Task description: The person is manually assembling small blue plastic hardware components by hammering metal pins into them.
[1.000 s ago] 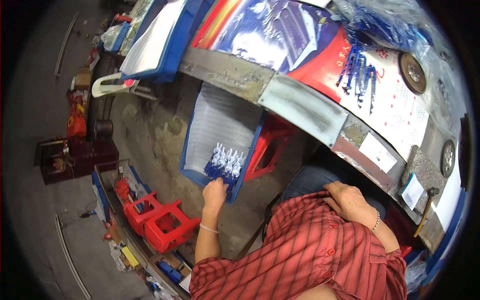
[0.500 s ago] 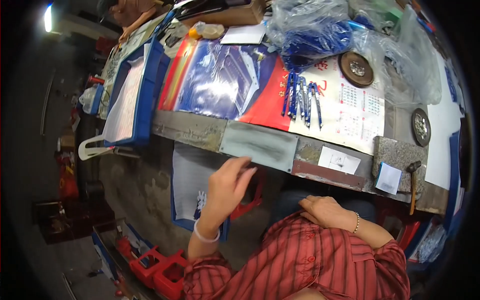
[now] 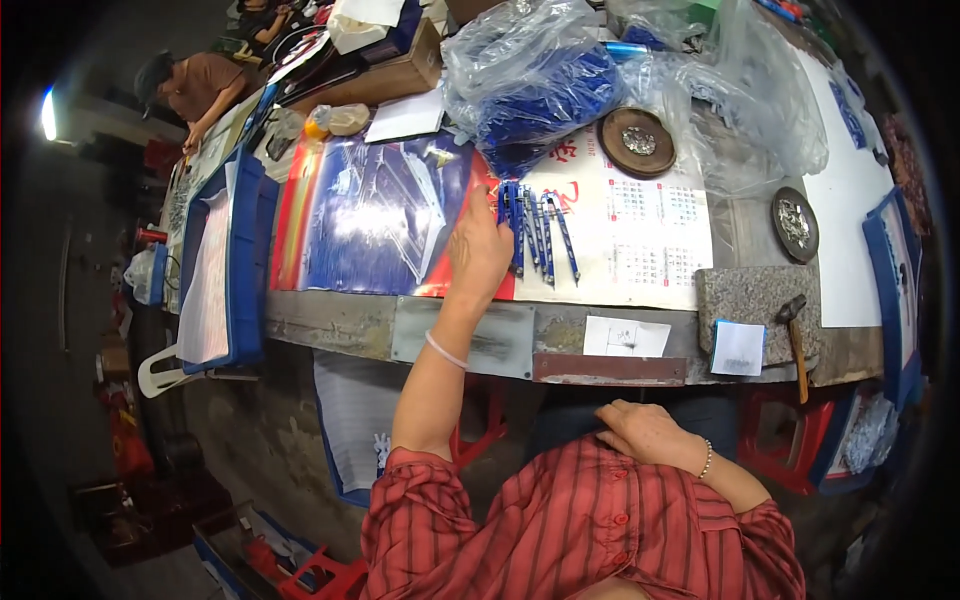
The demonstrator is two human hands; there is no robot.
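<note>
My left hand (image 3: 478,250) reaches up onto the table and lies on a glossy poster (image 3: 380,215). Its fingertips touch the leftmost of several blue pens (image 3: 545,235), which lie side by side on a white calendar sheet (image 3: 640,235). The back of the hand hides whether the fingers grip a pen. My right hand (image 3: 645,435) rests on my lap below the table edge, fingers loose and holding nothing.
Clear plastic bags of blue pens (image 3: 530,90) sit behind the row. Two round dishes (image 3: 637,140) (image 3: 795,222), a stone block (image 3: 750,298) and a hammer (image 3: 796,335) are to the right. A blue tray of paper (image 3: 225,270) stands left. Another person (image 3: 190,85) works far left.
My left hand has risen from the blue tray under the table, past the table edge, onto the tabletop by the pens. The view has tilted up. My right hand stays on my lap.
</note>
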